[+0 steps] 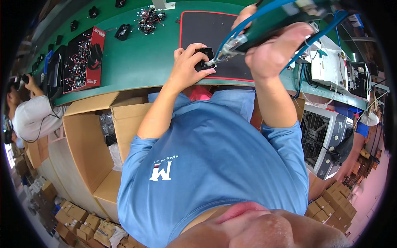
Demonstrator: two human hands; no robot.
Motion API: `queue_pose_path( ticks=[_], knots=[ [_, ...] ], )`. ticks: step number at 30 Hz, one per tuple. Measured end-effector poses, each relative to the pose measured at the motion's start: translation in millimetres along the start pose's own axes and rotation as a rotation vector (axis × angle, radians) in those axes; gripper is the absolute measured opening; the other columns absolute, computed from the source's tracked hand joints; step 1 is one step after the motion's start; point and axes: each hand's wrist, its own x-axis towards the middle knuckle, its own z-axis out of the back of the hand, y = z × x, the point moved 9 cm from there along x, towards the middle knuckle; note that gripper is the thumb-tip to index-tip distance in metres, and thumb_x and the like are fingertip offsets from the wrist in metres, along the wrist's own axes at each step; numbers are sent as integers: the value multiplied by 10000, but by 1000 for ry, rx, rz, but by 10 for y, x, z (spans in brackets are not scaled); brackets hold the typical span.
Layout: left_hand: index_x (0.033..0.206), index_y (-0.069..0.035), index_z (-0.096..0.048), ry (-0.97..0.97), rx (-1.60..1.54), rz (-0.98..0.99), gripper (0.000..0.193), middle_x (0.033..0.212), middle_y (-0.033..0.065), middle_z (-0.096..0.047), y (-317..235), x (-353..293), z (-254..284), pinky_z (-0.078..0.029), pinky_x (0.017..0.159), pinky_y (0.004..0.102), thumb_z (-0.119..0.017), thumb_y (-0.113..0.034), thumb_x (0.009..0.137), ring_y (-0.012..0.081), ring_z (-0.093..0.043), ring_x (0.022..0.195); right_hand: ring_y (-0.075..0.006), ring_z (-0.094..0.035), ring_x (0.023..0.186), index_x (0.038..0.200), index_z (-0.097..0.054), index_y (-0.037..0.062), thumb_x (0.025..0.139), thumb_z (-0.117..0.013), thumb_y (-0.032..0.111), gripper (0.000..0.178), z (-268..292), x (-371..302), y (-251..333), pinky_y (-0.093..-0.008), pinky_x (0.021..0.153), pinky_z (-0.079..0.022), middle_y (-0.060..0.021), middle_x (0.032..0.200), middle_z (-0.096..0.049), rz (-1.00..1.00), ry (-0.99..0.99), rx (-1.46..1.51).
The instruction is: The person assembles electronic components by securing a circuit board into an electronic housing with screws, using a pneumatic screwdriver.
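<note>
Small black part [209, 54] at tip of green tool [266, 31]

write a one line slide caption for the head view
Left hand holds a small black part on a red-edged mat; right hand grips a tool, its tip at the part.

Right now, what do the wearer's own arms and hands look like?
Left sleeve and right sleeve: short, blue. Left forearm and right forearm: bare. Left hand and right hand: ungloved; no watch visible on either wrist.
</note>
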Motion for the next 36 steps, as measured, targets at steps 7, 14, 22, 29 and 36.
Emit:
queue_pose_path(
  ticks=[7, 14, 22, 29, 36],
  knots=[
    [907, -158, -696, -40, -20, -1, 403, 1302, -4, -618, 4, -1, 15, -334, 953, 421, -940, -357, 657, 186, -626, 1056, -171, -606, 696, 1361, -472, -22, 982, -318, 793, 912, 1, -207, -366, -285, 608, -510, -121, 939, -627, -73, 76, 39],
    [912, -151, -696, -49, -16, -3, 411, 1300, -6, -620, 1, -8, 28, -343, 949, 414, -944, -354, 655, 185, -630, 1037, -173, -606, 701, 1364, -462, -5, 956, -354, 817, 925, 108, -243, -425, -300, 617, -517, -117, 951, -623, -15, -82, 59],
    [894, -144, -697, -39, -25, 8, 398, 1300, -3, -620, 38, -12, 1, -345, 953, 410, -937, -367, 667, 188, -630, 1030, -151, -601, 676, 1319, -494, -17, 928, -317, 861, 977, 35, -259, -362, -272, 599, -507, -88, 845, -628, -107, -213, 336],
    [896, -149, -707, -28, -40, 31, 392, 1286, 4, -621, 27, 0, -7, -342, 949, 402, -936, -376, 672, 189, -629, 1046, -184, -590, 647, 1209, -560, 8, 939, -280, 863, 939, -57, -273, -398, -299, 578, -484, -90, 734, -600, -45, 172, -49],
    [1127, -158, -672, -63, -118, 88, 577, 1266, 13, -644, 118, -11, 46, -336, 959, 399, -955, -335, 657, 209, -632, 1101, -129, -585, 617, 1244, -538, -39, 925, -215, 883, 1028, -299, 182, 186, -242, 560, -484, -56, 757, -622, -30, 117, 127]
  ],
)
